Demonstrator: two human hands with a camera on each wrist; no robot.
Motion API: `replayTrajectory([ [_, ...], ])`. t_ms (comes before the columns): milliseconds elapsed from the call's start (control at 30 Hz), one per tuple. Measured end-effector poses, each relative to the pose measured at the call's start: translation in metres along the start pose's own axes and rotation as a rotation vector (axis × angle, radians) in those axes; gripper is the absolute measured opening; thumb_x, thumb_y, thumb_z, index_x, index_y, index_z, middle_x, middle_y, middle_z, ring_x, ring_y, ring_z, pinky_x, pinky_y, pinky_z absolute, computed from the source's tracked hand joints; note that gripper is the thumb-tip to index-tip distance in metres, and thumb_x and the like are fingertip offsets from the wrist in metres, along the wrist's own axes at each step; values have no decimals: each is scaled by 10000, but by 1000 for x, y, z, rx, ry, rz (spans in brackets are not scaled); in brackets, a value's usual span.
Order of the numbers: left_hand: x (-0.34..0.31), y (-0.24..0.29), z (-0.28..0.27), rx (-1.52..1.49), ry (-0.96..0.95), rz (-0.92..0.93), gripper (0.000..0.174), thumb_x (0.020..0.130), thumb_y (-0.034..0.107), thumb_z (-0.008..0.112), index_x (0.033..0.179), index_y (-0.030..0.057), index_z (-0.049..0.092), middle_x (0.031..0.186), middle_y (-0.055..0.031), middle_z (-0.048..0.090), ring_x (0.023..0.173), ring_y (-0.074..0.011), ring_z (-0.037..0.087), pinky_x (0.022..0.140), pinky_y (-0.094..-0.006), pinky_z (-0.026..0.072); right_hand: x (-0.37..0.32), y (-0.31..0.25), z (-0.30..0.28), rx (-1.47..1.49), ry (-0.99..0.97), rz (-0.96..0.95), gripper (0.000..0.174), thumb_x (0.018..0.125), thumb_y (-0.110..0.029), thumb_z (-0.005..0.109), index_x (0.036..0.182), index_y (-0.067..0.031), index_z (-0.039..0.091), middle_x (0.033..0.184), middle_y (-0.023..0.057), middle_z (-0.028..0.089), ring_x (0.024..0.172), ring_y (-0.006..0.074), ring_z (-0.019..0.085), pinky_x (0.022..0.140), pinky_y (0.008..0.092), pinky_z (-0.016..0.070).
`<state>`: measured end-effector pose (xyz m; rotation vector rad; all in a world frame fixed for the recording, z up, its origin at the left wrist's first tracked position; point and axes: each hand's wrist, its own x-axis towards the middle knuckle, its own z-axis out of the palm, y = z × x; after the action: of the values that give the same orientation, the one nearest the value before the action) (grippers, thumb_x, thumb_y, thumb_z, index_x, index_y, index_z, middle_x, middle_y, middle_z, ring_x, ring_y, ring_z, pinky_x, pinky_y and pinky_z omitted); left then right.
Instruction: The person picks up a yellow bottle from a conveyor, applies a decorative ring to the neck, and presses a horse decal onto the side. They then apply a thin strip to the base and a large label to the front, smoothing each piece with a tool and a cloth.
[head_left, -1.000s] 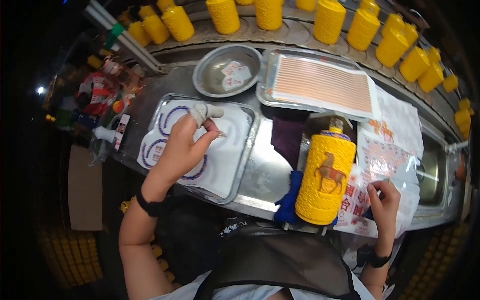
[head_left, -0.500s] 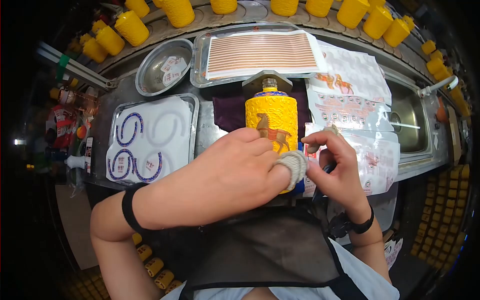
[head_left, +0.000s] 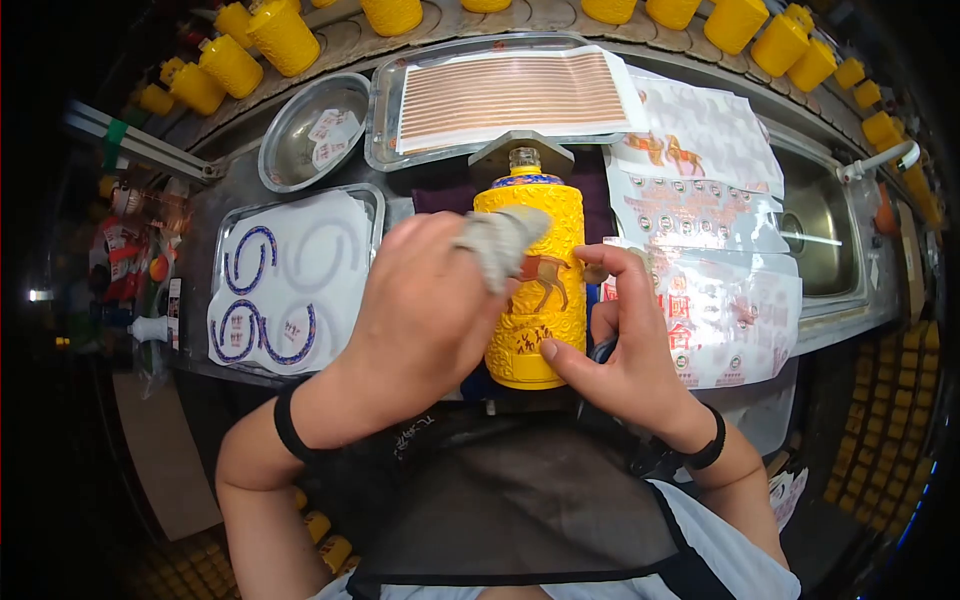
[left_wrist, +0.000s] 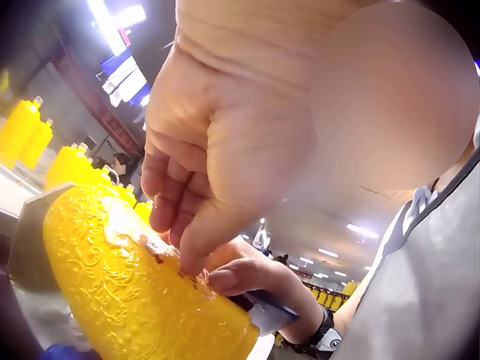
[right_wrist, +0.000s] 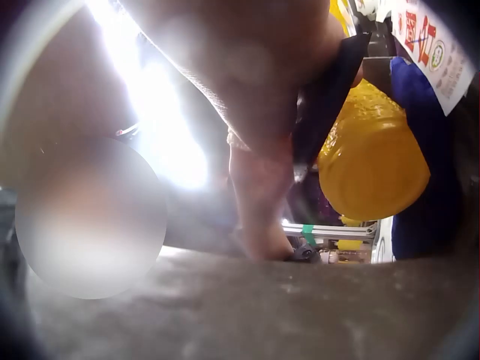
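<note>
A yellow embossed bottle (head_left: 545,225) with a brown horse picture lies in front of me, its neck pointing away. Small dark characters (head_left: 533,340) mark its lower part. My left hand (head_left: 425,290) is over the bottle's left side, a cloth finger cover (head_left: 508,240) on it overlapping the horse. In the left wrist view, my left fingers (left_wrist: 180,195) bend loosely, tips right at the bottle's surface. My right hand (head_left: 640,360) lies along the bottle's right side, thumb beside the characters, a dark flat piece (right_wrist: 330,105) tucked in its grip.
A tray (head_left: 378,215) with blue-patterned curved decals stands left, a metal bowl (head_left: 275,160) behind it. A tray (head_left: 385,95) of striped sheets is at the back. Printed decal sheets (head_left: 700,230) and a sink (head_left: 830,240) are right. Several yellow bottles (head_left: 285,45) line the conveyor.
My left hand has moved from the left tray to the bottle, then slightly back leftward. My right thumb has come onto the bottle. Characters now show below the horse.
</note>
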<state>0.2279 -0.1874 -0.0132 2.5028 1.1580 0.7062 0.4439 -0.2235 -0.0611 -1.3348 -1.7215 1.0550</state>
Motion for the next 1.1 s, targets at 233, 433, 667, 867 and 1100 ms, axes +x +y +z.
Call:
replayTrajectory([
  [233, -58, 11, 55, -1369, 179, -733, 869, 869, 28, 682, 1525, 26, 112, 1513, -222, 270, 1427, -277, 303, 1169, -379, 266, 6, 1, -5, 177, -48, 124, 707, 718, -149, 794, 1318, -36, 438, 1123, 62, 482, 592, 56, 358, 506, 215, 338],
  [433, -57, 15, 64, -1361, 200, -736, 808, 877, 45, 690, 1497, -15, 176, 1480, -212, 337, 1396, -264, 357, 1160, -388, 294, 3, 4, -3, 166, -46, 106, 727, 708, -133, 800, 1327, -30, 432, 1143, 56, 459, 576, 37, 344, 491, 202, 315],
  [667, -55, 12, 63, -1353, 190, -747, 766, 890, 56, 682, 1485, -22, 205, 1466, -210, 366, 1382, -261, 382, 1156, -386, 303, 3, 2, -2, 164, -39, 109, 757, 699, -139, 803, 1343, -27, 422, 1169, 62, 459, 585, 40, 357, 506, 202, 329],
  [867, -56, 13, 63, -1377, 190, -706, 748, 898, 56, 671, 1482, -25, 209, 1473, -215, 362, 1388, -262, 377, 1155, -383, 298, 4, 2, -2, 163, -50, 125, 773, 700, -149, 807, 1352, -29, 409, 1198, 63, 458, 583, 38, 360, 507, 198, 332],
  [1100, -57, 11, 63, -1408, 189, -720, 741, 902, 49, 663, 1482, -20, 207, 1482, -210, 355, 1395, -261, 369, 1160, -381, 290, 4, 3, -1, 164, -52, 126, 786, 702, -148, 811, 1362, -34, 399, 1226, 63, 453, 586, 33, 365, 509, 196, 337],
])
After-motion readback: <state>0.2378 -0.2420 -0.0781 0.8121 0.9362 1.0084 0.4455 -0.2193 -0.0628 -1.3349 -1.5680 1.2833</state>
